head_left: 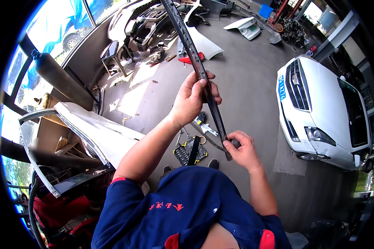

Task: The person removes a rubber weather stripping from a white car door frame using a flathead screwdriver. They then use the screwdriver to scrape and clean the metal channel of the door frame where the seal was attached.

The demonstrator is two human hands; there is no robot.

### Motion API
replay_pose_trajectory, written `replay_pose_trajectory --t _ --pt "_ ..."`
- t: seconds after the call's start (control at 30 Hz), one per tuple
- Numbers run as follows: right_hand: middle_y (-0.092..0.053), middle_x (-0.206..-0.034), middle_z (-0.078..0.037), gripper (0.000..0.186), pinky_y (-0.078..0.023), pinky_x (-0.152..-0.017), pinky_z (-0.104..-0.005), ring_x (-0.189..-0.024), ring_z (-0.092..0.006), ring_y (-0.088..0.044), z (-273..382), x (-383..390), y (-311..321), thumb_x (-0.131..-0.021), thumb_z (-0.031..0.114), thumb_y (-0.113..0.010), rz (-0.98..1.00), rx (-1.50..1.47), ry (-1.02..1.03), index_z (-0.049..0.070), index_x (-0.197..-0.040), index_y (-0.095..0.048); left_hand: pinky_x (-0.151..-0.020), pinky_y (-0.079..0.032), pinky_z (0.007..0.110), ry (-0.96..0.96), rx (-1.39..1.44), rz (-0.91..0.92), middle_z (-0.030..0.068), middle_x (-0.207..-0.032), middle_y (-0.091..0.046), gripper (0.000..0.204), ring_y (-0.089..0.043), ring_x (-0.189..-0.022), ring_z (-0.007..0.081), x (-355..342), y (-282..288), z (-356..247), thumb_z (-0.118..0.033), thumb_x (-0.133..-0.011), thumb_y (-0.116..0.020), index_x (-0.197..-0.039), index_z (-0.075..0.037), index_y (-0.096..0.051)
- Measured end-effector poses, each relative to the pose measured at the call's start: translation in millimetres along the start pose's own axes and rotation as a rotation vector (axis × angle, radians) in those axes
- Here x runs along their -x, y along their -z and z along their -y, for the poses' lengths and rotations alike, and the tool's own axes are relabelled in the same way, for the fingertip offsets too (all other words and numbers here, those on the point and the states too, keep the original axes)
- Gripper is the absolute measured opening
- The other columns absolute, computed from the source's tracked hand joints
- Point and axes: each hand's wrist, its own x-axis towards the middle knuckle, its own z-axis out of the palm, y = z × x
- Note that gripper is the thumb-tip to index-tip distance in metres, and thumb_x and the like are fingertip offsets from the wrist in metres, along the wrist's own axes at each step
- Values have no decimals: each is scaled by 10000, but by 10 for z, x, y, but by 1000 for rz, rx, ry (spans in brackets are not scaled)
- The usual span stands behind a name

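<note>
Fingers (215, 92) of the left hand (195, 97) curl around a long dark strip (195, 58), the thumb laid across its face and the fingertips showing past its right side; the palm side is hidden. At the right hand (242, 149), the thumb presses on the strip close to its near end while the other fingers bend behind, partly out of sight, so their exact contact cannot be told; a dark rounded shape beside that thumb is hard to make out. Held up above the grey floor (253, 91), in front of the chest, the strip has its long axis running slantwise, from far left to near right. Its near end points toward the person and slightly right, just past the right thumb; the far end points away and is cut off by the top of the view. Below, on the floor near the feet, lies a tool case (181, 155), partly covered by another dark, narrow piece (193, 151). A white car (320, 95) stands toward the floor's right edge; a white panel (205, 45) and red lamp (186, 60) lie farther off, partly behind the strip.
</note>
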Motion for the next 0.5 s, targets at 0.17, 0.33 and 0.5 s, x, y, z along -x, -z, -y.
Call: replay_pose_trajectory --t 0.17,0.33,0.5 --pt "-645 -768 -62 149 -467 -610 -302 -659 -160 -580 -88 -107 182 -883 136 -730 -159 -44 15 3 -923 -676 -736 -519 384 -32 -78 -32 78 -813 -541 225 -559 -745 202 -102 -22 90 -200 -1060 -351 -1152 -49 -491" --pt "-536 -634 35 183 -338 -518 -235 -571 -38 -418 -141 -6 503 -949 181 -702 -185 -217 -107 19 -876 -657 -610 -458 315 69 -172 -60 55 -722 -523 322 -528 -645 151 -30 -146 132 -295 -1073 -345 -989 -52 -538" --pt "-507 -645 47 165 -362 -560 -228 -595 -43 -417 -48 -73 684 -1007 131 -618 -157 -402 -77 8 -900 -640 -517 -419 258 77 -519 -78 7 -627 -520 418 -504 -540 98 97 -312 200 -317 -1087 -431 -786 -51 -545"
